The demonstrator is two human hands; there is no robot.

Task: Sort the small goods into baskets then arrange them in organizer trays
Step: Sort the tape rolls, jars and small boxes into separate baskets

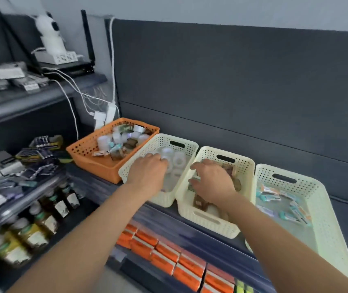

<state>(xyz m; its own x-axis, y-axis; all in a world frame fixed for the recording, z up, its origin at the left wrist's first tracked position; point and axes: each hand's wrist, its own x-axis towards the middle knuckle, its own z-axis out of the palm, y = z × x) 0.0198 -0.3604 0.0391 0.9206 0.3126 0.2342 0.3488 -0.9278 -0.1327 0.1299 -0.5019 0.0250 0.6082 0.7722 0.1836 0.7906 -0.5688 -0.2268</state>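
1. While both hands are down inside cream baskets, the unsorted goods (122, 142) sit in the orange basket (84, 154) at the far left of the row on the shelf (346, 210).
2. The left hand (147, 172) lies palm-down in the left cream basket (169, 140), over the clear-white round pieces (177, 160). Its fingertips are hidden by the back of the hand, so I cannot tell whether it grips one.
3. The right hand (213, 182) reaches into the middle cream basket (209, 227) among brownish packets (237, 185), fingers spread and bent downward. Whether they pinch anything is not clear — the frame is blurred there.
4. The relation that matters: the orange basket lies forward and to the left of the left hand, touching or just beside the basket that hand is in. The right hand is one basket further off, so the left hand is the nearer for the next pick, in my judgement.
5. The orange basket's long axis runs from near-left to far-right, its right end closest to the left hand.
6. The right cream basket (327, 229), holding teal-and-orange tubes (270, 196), lies beyond the right hand — the natural side for that hand to serve.
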